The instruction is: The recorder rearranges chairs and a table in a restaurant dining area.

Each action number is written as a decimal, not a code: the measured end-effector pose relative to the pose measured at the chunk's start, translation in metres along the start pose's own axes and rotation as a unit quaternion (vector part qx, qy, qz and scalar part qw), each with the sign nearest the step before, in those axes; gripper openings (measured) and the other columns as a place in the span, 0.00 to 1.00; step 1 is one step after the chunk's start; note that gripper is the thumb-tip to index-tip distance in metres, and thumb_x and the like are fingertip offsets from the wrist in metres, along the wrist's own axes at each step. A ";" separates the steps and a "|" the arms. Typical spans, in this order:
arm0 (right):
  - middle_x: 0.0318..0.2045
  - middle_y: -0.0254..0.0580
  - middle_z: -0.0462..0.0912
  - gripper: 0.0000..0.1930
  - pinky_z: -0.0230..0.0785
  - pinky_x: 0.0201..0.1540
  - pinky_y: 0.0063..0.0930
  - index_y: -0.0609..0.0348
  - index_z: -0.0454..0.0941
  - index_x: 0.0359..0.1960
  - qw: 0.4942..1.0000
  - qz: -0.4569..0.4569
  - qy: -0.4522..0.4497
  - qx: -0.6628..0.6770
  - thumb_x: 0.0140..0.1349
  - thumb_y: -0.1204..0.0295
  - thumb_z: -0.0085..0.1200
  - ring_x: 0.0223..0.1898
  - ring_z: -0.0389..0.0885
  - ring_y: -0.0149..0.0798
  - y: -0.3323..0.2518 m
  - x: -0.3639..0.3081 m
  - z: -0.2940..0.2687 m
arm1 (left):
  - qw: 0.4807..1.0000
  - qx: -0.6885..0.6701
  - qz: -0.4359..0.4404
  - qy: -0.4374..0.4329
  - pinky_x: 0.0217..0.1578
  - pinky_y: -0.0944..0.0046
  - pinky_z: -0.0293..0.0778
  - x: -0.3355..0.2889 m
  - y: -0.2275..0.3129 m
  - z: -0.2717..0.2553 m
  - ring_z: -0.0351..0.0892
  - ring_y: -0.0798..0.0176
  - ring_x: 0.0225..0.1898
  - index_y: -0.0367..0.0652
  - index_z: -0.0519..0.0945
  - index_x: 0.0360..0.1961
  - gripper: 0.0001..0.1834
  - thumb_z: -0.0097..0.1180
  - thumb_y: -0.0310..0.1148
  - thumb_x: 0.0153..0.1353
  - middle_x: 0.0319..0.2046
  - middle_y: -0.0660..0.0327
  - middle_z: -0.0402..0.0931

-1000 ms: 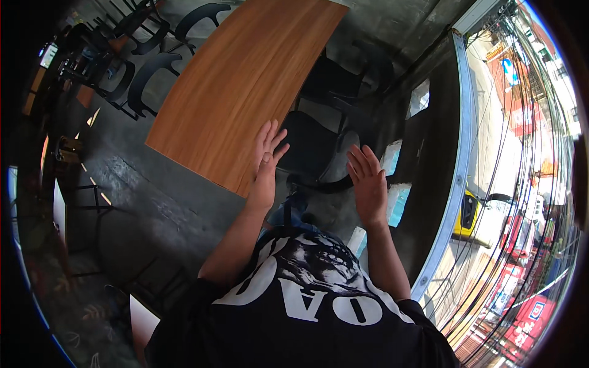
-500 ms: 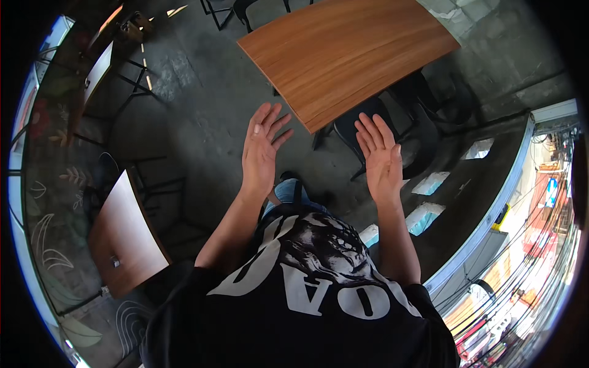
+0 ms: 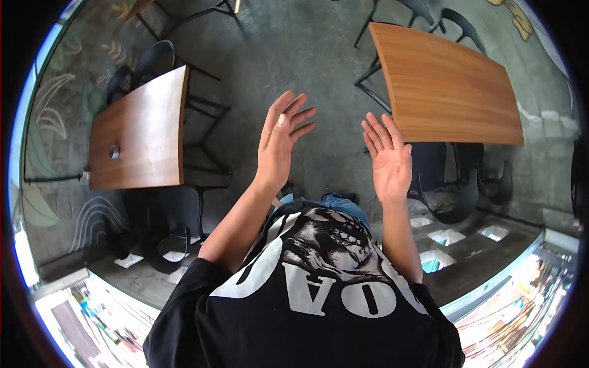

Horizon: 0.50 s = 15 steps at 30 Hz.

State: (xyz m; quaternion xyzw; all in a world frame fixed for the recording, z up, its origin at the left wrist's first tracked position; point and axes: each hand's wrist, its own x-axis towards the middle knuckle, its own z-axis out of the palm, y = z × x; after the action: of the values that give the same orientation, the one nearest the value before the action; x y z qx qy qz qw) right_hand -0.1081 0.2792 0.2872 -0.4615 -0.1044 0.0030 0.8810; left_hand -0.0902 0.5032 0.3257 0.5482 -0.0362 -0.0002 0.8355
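Note:
Both of my hands are raised in front of me with nothing in them. My left hand (image 3: pixel 281 138) is open, its fingers spread and pointing away and to the right. My right hand (image 3: pixel 389 159) is open too, palm up, its fingers stretched out. A gap separates the two hands, with dark floor (image 3: pixel 325 80) below. In the picture, the right hand is nearest the corner of a brown wooden table (image 3: pixel 454 86), without visibly touching it. The left hand is apart from any furniture.
Another wooden table (image 3: pixel 138 135) stands to my left, with a small round object (image 3: pixel 114 151) on it. Black chairs (image 3: pixel 451 190) are tucked around both tables. Bright openings (image 3: pixel 446 237) pierce the low wall behind. White drawings (image 3: pixel 55 104) mark the left wall.
My view has turned to the right or left, shifting the tables: the right table moved right and down, the left one up. My hands moved slightly right and remain open.

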 end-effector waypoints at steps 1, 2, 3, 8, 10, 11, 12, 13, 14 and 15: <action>0.71 0.58 0.61 0.40 0.44 0.75 0.43 0.62 0.54 0.73 1.000 0.018 -0.016 0.005 0.73 0.41 0.34 0.72 0.60 0.51 0.010 0.002 0.015 | 1.000 0.019 0.012 0.015 0.64 0.50 0.65 -0.007 0.009 -0.018 0.68 0.49 0.66 0.39 0.56 0.72 0.32 0.40 0.47 0.75 0.69 0.47 0.62; 0.71 0.58 0.62 0.40 0.45 0.75 0.43 0.62 0.54 0.73 0.999 0.036 -0.032 0.010 0.73 0.41 0.34 0.72 0.60 0.51 0.020 0.005 0.030 | 0.999 0.018 0.022 0.034 0.64 0.50 0.65 -0.015 0.015 -0.037 0.68 0.49 0.66 0.39 0.56 0.72 0.32 0.40 0.47 0.75 0.69 0.47 0.62; 0.71 0.57 0.62 0.40 0.44 0.75 0.42 0.61 0.55 0.73 0.997 0.058 -0.054 0.008 0.73 0.41 0.34 0.72 0.60 0.51 0.033 0.008 0.043 | 0.997 0.022 0.024 0.064 0.64 0.49 0.65 -0.023 0.018 -0.058 0.69 0.49 0.65 0.40 0.57 0.72 0.33 0.39 0.50 0.75 0.69 0.47 0.63; 0.70 0.57 0.63 0.40 0.45 0.75 0.42 0.61 0.55 0.73 0.986 0.116 -0.116 0.006 0.72 0.41 0.35 0.72 0.61 0.50 0.086 0.025 0.113 | 0.984 0.019 0.052 0.168 0.64 0.48 0.64 -0.069 0.035 -0.136 0.69 0.48 0.66 0.41 0.58 0.72 0.33 0.37 0.52 0.75 0.68 0.48 0.64; 0.70 0.57 0.63 0.40 0.46 0.75 0.42 0.61 0.55 0.73 0.980 0.151 -0.131 0.012 0.72 0.40 0.36 0.72 0.61 0.50 0.103 0.029 0.136 | 0.978 -0.005 0.048 0.201 0.64 0.48 0.65 -0.085 0.037 -0.158 0.69 0.49 0.66 0.42 0.58 0.72 0.33 0.38 0.52 0.74 0.69 0.48 0.64; 0.71 0.59 0.62 0.40 0.48 0.75 0.42 0.63 0.55 0.72 0.976 0.158 -0.148 0.005 0.73 0.41 0.35 0.72 0.61 0.52 0.108 0.033 0.147 | 0.976 -0.012 0.052 0.213 0.64 0.49 0.65 -0.089 0.040 -0.168 0.69 0.49 0.66 0.42 0.58 0.72 0.34 0.39 0.52 0.74 0.69 0.48 0.63; 0.71 0.59 0.62 0.40 0.48 0.75 0.42 0.63 0.55 0.72 0.973 0.166 -0.157 0.005 0.73 0.41 0.35 0.72 0.61 0.52 0.112 0.037 0.157 | 0.973 -0.014 0.055 0.225 0.64 0.49 0.65 -0.092 0.044 -0.177 0.69 0.49 0.66 0.42 0.58 0.72 0.34 0.39 0.52 0.74 0.69 0.48 0.63; 0.70 0.59 0.62 0.39 0.48 0.75 0.42 0.64 0.55 0.72 0.970 0.170 -0.171 -0.004 0.73 0.41 0.34 0.72 0.61 0.52 0.115 0.041 0.166 | 0.971 -0.036 0.077 0.225 0.63 0.50 0.66 -0.093 0.048 -0.186 0.70 0.50 0.66 0.42 0.58 0.72 0.32 0.40 0.49 0.74 0.69 0.49 0.63; 0.70 0.59 0.62 0.39 0.49 0.75 0.42 0.64 0.55 0.72 0.967 0.173 -0.185 -0.013 0.73 0.42 0.34 0.72 0.61 0.52 0.118 0.046 0.173 | 0.968 -0.058 0.100 0.225 0.63 0.51 0.67 -0.094 0.051 -0.194 0.70 0.52 0.65 0.41 0.57 0.72 0.31 0.42 0.46 0.74 0.69 0.50 0.62; 0.70 0.60 0.62 0.40 0.49 0.75 0.42 0.64 0.55 0.72 0.965 0.179 -0.191 -0.014 0.73 0.41 0.34 0.72 0.61 0.52 0.120 0.053 0.179 | 0.964 -0.059 0.107 0.236 0.63 0.51 0.67 -0.093 0.056 -0.200 0.70 0.52 0.65 0.41 0.57 0.72 0.31 0.42 0.46 0.74 0.69 0.50 0.62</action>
State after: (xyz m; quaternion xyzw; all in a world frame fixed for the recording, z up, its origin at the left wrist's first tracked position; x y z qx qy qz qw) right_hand -0.0786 0.4988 0.2974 -0.4755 -0.1865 0.2474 0.8234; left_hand -0.1731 0.7127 0.2922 0.4750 0.1034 0.2166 0.8466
